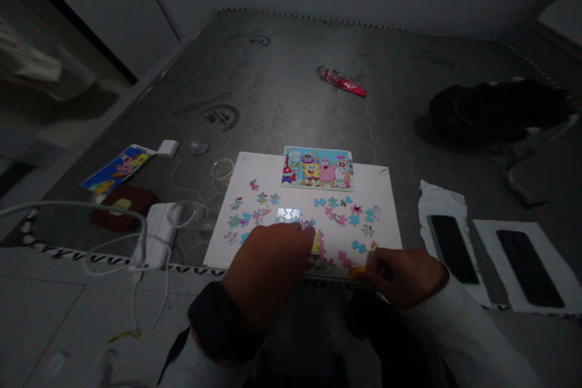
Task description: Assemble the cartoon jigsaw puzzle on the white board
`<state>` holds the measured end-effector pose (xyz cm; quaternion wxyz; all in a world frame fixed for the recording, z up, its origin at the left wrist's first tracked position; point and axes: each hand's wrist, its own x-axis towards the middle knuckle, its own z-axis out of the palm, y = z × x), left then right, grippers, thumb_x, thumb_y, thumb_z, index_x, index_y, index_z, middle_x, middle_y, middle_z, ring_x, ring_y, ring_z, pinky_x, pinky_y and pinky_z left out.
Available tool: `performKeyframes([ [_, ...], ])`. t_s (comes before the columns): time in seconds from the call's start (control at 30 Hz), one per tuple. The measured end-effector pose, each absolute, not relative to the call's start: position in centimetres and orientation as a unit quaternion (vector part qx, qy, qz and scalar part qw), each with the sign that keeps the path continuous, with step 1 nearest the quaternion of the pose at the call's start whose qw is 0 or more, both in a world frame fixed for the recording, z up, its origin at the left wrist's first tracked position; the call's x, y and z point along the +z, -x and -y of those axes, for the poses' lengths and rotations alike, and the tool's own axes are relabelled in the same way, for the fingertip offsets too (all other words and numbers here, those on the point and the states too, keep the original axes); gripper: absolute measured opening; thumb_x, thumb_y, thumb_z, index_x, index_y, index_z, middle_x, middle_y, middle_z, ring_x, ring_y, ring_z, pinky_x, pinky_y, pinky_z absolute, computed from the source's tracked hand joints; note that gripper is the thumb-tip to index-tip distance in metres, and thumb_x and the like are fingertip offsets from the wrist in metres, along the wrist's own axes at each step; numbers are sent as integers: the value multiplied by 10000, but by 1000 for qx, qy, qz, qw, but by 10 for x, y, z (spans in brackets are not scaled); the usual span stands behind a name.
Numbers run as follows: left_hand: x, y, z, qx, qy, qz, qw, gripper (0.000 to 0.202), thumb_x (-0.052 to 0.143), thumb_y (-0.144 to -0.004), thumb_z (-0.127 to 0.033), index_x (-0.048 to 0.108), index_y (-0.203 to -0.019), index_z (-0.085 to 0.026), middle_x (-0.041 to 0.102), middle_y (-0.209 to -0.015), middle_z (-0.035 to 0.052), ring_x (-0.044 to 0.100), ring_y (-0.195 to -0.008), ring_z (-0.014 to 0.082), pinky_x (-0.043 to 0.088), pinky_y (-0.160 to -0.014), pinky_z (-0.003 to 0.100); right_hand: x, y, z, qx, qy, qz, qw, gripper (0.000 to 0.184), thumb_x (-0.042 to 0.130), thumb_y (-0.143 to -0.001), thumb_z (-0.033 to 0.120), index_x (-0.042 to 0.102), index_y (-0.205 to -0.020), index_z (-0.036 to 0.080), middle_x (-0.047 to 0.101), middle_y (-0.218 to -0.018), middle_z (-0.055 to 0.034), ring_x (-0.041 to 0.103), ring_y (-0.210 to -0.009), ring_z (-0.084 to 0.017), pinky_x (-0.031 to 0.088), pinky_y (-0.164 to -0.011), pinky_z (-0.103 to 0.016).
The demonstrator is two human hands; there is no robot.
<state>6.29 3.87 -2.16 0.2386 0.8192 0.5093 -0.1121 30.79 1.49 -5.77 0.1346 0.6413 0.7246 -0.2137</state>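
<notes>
Gray mat [273, 85] under us, two phones [450, 248] off right, one picture card [317, 168] up top. On our white board [382, 191], loose puzzle pieces [339, 218] everywhere; our open left hand [268, 267] lies over them, right hand [404, 276] pinching one yellow piece [358, 272].

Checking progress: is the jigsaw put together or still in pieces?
Still in pieces: loose blue and pink pieces lie scattered across the white board, with only a small joined patch by the left hand.

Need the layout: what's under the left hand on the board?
The left hand covers part of the white board. Loose puzzle pieces show beyond it, but whatever lies directly beneath the palm cannot be seen.
</notes>
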Motion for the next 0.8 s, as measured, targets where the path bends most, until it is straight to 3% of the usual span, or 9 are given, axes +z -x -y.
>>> performKeyframes([
  [0.13, -25, -56, -38, -103, -816, -518, 234, 105, 546, -912, -308, 593, -979, -241, 686, -976, 35, 666, -874, 280, 468, -688, 399, -55, -294, -10, -129, -670, -725, 90, 420, 586, -892, 567, 651, -657, 225, 665, -615, -18, 580, -576, -172, 237, -547, -267],
  [0.27, -23, -54, -36, -109, -808, -530, 234, 123, 557, -920, -336, 598, -981, -237, 695, -957, 42, 664, -851, 257, 436, -687, 368, -62, -281, -11, -111, -674, -723, 97, 399, 617, -874, 539, 649, -631, 223, 669, -611, -24, 594, -591, -175, 203, -542, -273],
  [0.6, -7, -23, -38, -99, -760, -592, 249, 148, 536, -924, -400, 608, -914, -271, 692, -906, -9, 635, -798, 219, 345, -620, 315, -61, -284, -22, -79, -732, -673, 61, 476, 588, -876, 619, 629, -620, 219, 650, -605, -21, 591, -573, -200, 272, -537, -272],
  [0.8, 3, 11, -39, -105, -696, -689, 175, 358, 303, -1008, -459, 611, -1050, -281, 706, -943, 55, 666, -843, 272, 407, -663, 356, -57, -294, -20, -65, -715, -694, 56, 548, 524, -889, 675, 603, -607, 213, 638, -599, -42, 575, -538, -195, 278, -518, -276],
])
